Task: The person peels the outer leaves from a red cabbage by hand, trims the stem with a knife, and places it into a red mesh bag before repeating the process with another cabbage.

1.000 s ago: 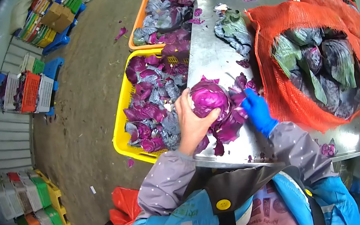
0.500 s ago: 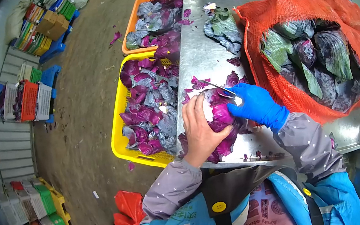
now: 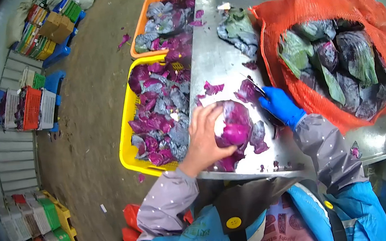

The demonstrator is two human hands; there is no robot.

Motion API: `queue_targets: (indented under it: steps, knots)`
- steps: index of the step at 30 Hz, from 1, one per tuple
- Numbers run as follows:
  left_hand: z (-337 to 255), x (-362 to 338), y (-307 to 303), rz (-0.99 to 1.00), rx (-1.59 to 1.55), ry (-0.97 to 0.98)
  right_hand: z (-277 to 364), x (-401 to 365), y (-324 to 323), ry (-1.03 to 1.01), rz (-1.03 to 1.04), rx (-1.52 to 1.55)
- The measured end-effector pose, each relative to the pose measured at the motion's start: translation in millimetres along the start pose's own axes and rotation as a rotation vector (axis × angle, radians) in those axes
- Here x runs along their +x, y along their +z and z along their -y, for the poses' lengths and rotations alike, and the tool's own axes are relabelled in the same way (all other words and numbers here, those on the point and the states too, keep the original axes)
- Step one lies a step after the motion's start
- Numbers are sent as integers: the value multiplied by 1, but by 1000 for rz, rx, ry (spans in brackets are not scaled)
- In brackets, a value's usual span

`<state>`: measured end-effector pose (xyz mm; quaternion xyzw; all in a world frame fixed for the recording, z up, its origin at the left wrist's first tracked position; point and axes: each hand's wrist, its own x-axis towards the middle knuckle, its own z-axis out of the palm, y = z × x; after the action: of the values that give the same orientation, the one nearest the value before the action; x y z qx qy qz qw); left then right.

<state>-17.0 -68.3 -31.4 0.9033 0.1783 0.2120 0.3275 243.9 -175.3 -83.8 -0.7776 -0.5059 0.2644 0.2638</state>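
Purple cabbage (image 3: 236, 123) is gripped by my bare left hand (image 3: 204, 138); beside the cabbage my gloved right hand (image 3: 279, 105) clasps a knife (image 3: 256, 87), best angled outward.

Table (image 3: 225, 66), centre: bare steel, dull sheen, scuffed. Cabbage (image 3: 233, 124) under bare left hand (image 3: 205, 136): waxy leaves, glossy purple. Right hand (image 3: 280, 105): smooth blue rubber glove; knife (image 3: 254, 86) blade metal. Sack (image 3: 325, 6), upper right: coarse orange plastic mesh. Crates (image 3: 126, 128), left of table: hard glossy plastic. Floor (image 3: 91, 110): matt rough concrete. Sleeves (image 3: 325, 150): matt grey cloth.
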Motion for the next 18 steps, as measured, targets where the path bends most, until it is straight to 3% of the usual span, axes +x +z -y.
queue_targets:
  steps: [2,3,5,7,10,18]
  knots:
    - [-4,7,-11,-9,3,-44,57,-12,-18,-183,-127,-51]
    - [-7,8,-11,-10,-19,-74,71,-11,-20,-179,-132,-32]
    - [-10,9,-2,-52,-26,-117,81,-13,-19,-172,-136,-18]
    - [-20,10,9,-154,-68,-186,83,-19,-18,-364,-129,-23]
    - [-24,13,29,-317,-151,-226,97,-35,-29,-336,-44,34]
    - [-28,23,36,-277,83,-133,104,-55,-39,-231,-4,-19]
